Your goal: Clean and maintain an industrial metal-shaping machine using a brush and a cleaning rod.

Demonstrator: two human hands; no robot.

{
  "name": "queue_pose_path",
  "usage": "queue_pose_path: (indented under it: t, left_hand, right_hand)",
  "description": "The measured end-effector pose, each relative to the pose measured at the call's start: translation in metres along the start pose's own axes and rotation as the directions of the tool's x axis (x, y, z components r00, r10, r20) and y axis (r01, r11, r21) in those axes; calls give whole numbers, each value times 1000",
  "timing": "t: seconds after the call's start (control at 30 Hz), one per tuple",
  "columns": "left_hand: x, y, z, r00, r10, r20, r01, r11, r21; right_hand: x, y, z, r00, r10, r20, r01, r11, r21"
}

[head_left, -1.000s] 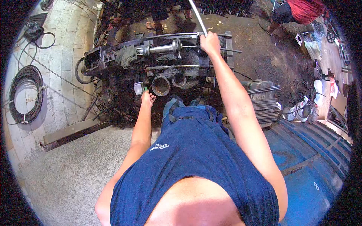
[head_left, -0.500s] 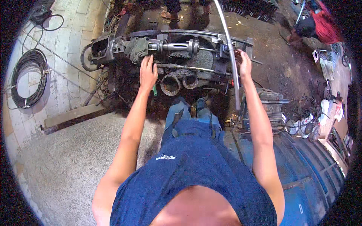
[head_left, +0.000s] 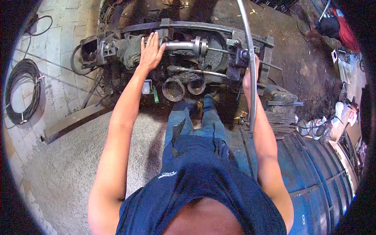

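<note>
A dark, grimy shop floor (head_left: 290, 43) spreads behind the machine (head_left: 211, 27). The left hand (head_left: 151, 53) lies unclenched, fingers spread, over the steel spindle (head_left: 182, 46), right of a grey cloth (head_left: 133, 53). The right hand (head_left: 250, 80) is partly hidden behind a long metal bar (head_left: 250, 43), near a dark block (head_left: 241, 58); its grip cannot be told. The step seems to be two-handed positioning; the next move would call for fingers kept clear of the spindle.

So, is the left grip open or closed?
Open: the left grip has its fingers straight, not curled, over the machine; whether it touches is unclear.
</note>
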State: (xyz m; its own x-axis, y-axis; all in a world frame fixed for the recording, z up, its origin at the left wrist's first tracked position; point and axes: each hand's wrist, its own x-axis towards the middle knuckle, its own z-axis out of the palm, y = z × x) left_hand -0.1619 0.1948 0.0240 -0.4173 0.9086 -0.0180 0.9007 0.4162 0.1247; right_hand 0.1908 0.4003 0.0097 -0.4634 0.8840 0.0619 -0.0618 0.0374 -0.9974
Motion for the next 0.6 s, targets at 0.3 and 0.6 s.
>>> queue_pose_path:
  t: [0.3, 0.6]
  left_hand:
    - [2, 4, -2, 1000, 0, -5, 0, 999, 52]
    - [-2, 7, -7, 999, 25, 45, -28, 996, 82]
  right_hand:
    - [-6, 0, 3, 958, 283, -49, -287, 942, -173]
    - [-8, 12, 13, 957, 260, -133, -272, 958, -88]
